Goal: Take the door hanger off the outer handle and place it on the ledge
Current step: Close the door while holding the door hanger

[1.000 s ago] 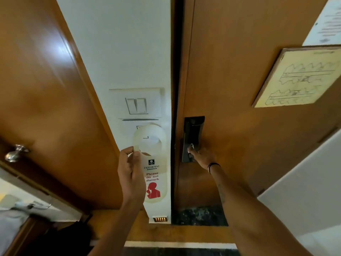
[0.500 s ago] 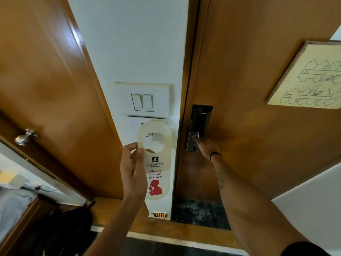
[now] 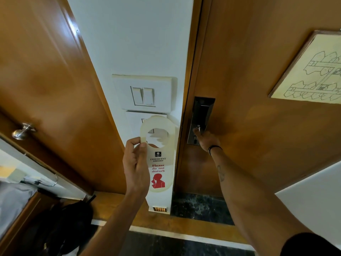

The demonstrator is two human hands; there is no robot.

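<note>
A cream door hanger with red "Please do not disturb" print and a round hole at its top hangs upright in front of the white wall strip. My left hand pinches its left edge just below the hole. My right hand reaches to the dark lock plate on the wooden door at the right, fingers closed on a small metal latch or handle there; the hand hides most of it.
A white switch panel is on the wall above the hanger. A second wooden door with a metal knob stands at the left. A framed floor plan hangs on the right door. A black bag lies on the floor.
The view has shifted, so everything sits a little further right and higher in frame. Both hands keep the same holds on the hanger and the lock.
</note>
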